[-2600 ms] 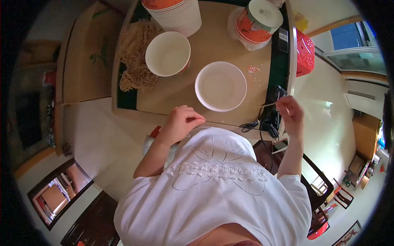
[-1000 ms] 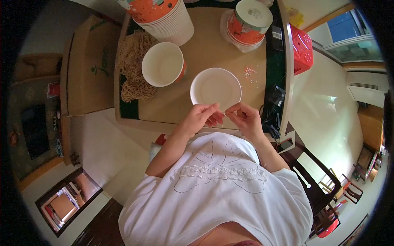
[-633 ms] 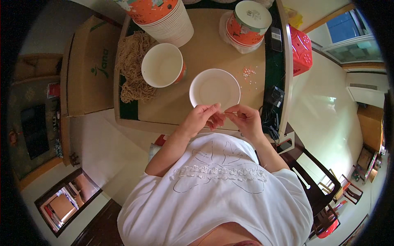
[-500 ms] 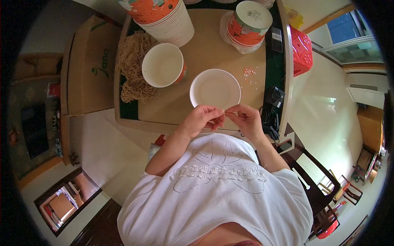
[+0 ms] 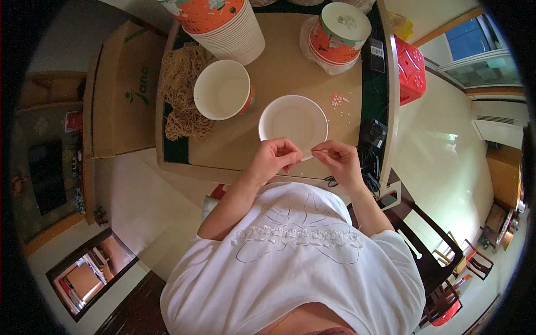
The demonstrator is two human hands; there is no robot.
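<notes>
Just over the near rim of a white paper bowl (image 5: 292, 120), both my hands are closed in pinches, a small gap between their fingertips. My left hand (image 5: 277, 158) has thumb and forefinger pressed together; whatever it grips is too small to make out. My right hand (image 5: 339, 159) pinches at the same height, its contents also too fine to name. Beyond my right hand lie tiny white and orange bits (image 5: 339, 101) scattered on the cardboard sheet. To the left of the bowl stands a white paper tub (image 5: 223, 90) with an orange outside.
A tangle of tan string (image 5: 183, 92) lies along the table's left side. Stacked paper tubs (image 5: 229, 33) stand behind it, and a lidded orange tub (image 5: 338, 36) at the far right. Black devices with cables (image 5: 375, 134) line the right edge. A cardboard box (image 5: 123, 95) stands left.
My hands, whose fingertips met before, have drawn slightly apart. Both have shifted a little up over the bowl's near rim. The bowl and tubs stay in place.
</notes>
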